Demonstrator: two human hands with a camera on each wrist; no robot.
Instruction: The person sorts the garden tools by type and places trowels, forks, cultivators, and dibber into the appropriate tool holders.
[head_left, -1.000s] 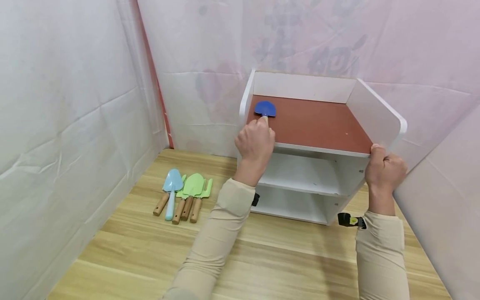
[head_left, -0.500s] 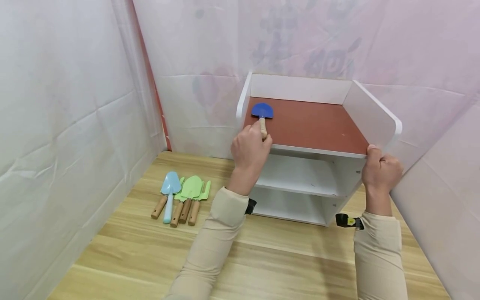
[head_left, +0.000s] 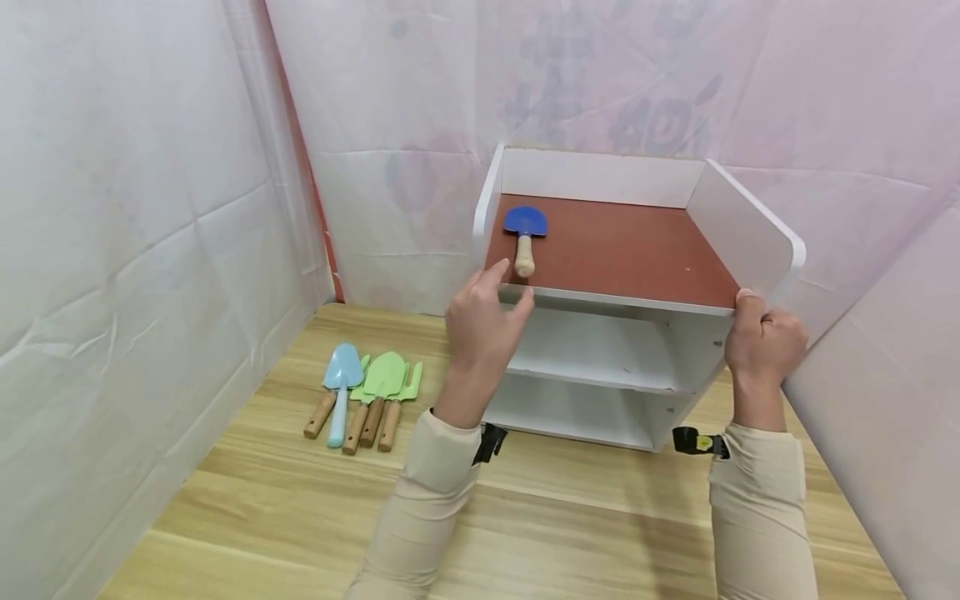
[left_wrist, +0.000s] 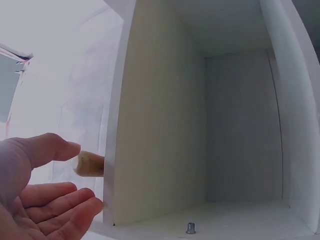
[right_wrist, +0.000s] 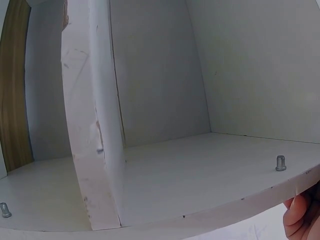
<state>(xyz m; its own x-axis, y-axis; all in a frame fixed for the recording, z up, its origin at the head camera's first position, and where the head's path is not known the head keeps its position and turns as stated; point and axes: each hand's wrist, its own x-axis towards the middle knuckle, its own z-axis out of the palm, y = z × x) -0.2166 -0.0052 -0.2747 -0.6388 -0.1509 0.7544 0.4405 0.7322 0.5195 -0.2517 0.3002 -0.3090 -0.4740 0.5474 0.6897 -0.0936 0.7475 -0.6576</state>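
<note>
On the red-brown top of the white shelf unit (head_left: 637, 298) lies a small hand shovel (head_left: 525, 223) with a blue blade and pale wooden handle, near the left side panel. My left hand (head_left: 483, 329) is just in front of the handle end, thumb and fingers spread apart with nothing between them. In the left wrist view the wooden handle end (left_wrist: 90, 164) pokes past the board edge beside my thumb. My right hand (head_left: 767, 337) grips the front right corner of the shelf unit, thumb on top; in the right wrist view only some fingers (right_wrist: 299, 215) show.
Left of the unit, several garden tools lie bunched on the wood-grain table (head_left: 285, 517): a light blue trowel (head_left: 343, 371), a green trowel (head_left: 386, 377) and green forks (head_left: 412, 382) with wooden handles. Two white compartments (head_left: 600, 346) face forward. Pale sheeting (head_left: 150, 208) walls the sides and back.
My left hand has let go of the shovel's handle and drawn back toward the front, fingers spreading. The shovel now rests on the top board. My right hand keeps its grip.
</note>
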